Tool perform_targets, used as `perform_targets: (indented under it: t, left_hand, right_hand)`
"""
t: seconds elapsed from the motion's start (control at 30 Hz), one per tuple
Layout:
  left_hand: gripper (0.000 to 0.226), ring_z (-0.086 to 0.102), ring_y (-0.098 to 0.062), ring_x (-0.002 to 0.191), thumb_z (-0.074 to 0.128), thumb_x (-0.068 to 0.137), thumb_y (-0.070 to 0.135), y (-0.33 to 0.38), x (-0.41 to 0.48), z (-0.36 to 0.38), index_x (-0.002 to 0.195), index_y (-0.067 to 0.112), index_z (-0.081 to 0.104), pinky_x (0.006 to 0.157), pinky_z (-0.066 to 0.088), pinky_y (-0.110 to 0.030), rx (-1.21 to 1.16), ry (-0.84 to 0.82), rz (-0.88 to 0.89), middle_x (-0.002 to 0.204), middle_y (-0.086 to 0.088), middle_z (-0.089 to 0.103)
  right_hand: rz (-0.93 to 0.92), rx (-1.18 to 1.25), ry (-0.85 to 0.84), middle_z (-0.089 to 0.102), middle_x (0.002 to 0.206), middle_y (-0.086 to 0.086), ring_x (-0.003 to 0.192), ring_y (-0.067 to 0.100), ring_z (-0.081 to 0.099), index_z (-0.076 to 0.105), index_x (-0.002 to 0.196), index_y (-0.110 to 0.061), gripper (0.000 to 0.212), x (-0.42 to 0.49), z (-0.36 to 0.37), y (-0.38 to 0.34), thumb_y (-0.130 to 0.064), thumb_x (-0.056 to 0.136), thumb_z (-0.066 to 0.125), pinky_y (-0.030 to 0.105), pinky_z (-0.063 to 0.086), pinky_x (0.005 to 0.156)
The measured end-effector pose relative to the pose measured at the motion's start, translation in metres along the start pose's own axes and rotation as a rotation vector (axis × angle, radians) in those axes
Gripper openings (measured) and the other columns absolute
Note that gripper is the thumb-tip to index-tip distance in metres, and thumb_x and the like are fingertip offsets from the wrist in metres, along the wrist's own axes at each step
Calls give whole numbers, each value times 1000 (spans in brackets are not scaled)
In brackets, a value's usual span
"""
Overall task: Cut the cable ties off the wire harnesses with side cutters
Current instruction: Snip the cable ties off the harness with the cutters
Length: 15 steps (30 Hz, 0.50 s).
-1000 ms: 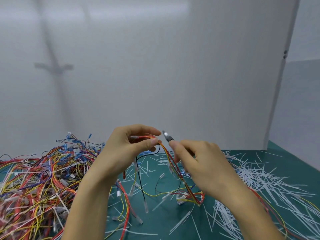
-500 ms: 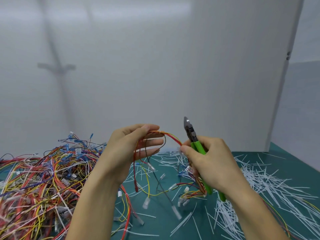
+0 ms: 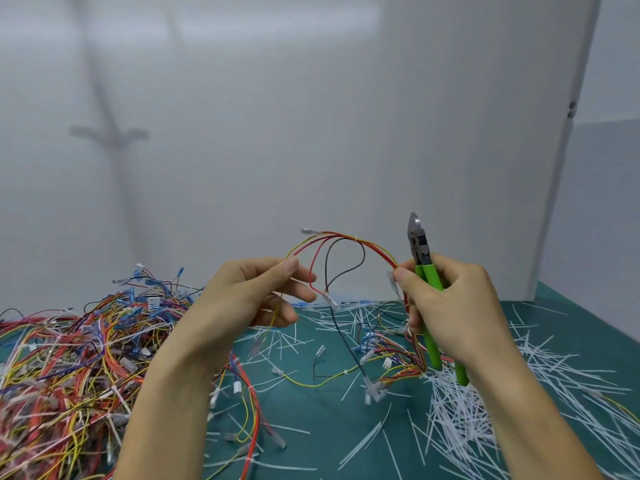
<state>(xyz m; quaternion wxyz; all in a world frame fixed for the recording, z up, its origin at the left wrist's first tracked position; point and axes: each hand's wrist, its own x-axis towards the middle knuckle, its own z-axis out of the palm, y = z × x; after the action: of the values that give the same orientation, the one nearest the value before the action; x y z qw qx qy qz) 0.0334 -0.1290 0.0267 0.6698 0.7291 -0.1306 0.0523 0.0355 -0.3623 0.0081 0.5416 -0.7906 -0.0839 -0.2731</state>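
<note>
The wire harness [image 3: 375,250] is held up as an arch above the desk [image 3: 322,431]. Its left end is pinched between the thumb and forefinger of the left hand [image 3: 242,303], and its right end is nipped by the thumb and forefinger of the right hand [image 3: 453,306]. The remaining fingers of the right hand are clenched round the green handles of the side cutters [image 3: 420,249]. A small white cable tie [image 3: 355,239] is seen at the crown of the arch, binding the red, yellow and dark wires together. The blades are pointed upward, just right of the arch and apart from the tie. The main risk is judged to lie in the double duty of the right grip. For the blades to be brought to the tie, the harness would probably have to be let go on that side. The bundle could then sag or swing from the left grip alone, and a wire could be caught between the blades along with the tie. Insulation could be nicked, since the tie sits tight on thin wires. The loose branches hanging toward the desk could be snagged in the cut ties [image 3: 460,420] strewn at the right or in the heap of harnesses [image 3: 69,362] at the left.
</note>
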Motion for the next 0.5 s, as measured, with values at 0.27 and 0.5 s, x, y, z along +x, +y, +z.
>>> perform_targets:
  t: [0.27, 0.5]
  left_hand:
    - [91, 74, -23, 92, 16, 78, 79, -9, 10, -3, 85, 15, 80, 89, 53, -31, 26, -39, -108, 97, -10, 77]
    - [93, 75, -26, 74, 9, 96, 64, -22, 22, 15, 74, 7, 79, 66, 56, -25, 56, -263, -354, 95, -14, 76]
  right_hand:
    - [-118, -71, -110, 64, 58, -2, 57, 23, 62, 68, 83, -34, 4, 1, -8, 0, -38, 83, 69, 42, 56, 61]
    - [-202, -172, -278, 63, 66, -1, 61, 21, 56, 67, 88, -37, 5, -3, -6, -2, -38, 84, 71, 38, 50, 60]
